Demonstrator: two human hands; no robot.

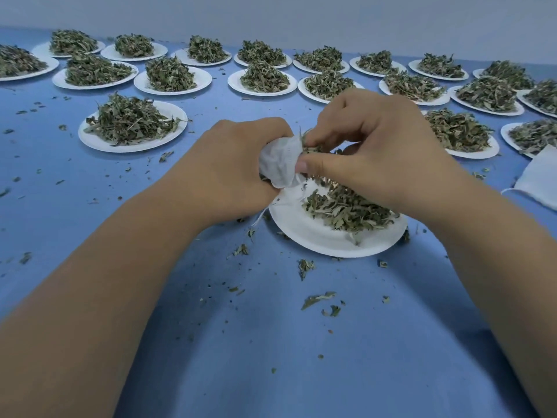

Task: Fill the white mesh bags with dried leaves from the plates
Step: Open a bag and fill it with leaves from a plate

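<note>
**A:** What was at the left of the frame?

**B:** On the blue cloth-covered bench [271, 327] stood a round white paper plate [90, 140] heaped with dried green leaves, untouched. More full plates ran along the top of the frame.

**A:** And in the centre?

**B:** The left hand [238, 164] was curled tight round a small white mesh bag [280, 164], bunching it just above the near plate's left rim. Just to its right, the right hand [376, 152] pinched a tuft of leaves between thumb and fingers, right at the bag's mouth.

**A:** Which step was that?

**B:** Stuffing, I judged. The near white paper plate [301, 230] under the hands held a fair pile of dried leaves [346, 209], so the bag looked part-filled at most.

**A:** What did the next move call for?

**B:** Probably pushing the tuft past the mouth with the bag held open, then reaching down for more. The leaves crumble easily, to judge by the bits scattered on the bench. A flat spare white mesh bag [539, 179] lay at the right edge.
</note>
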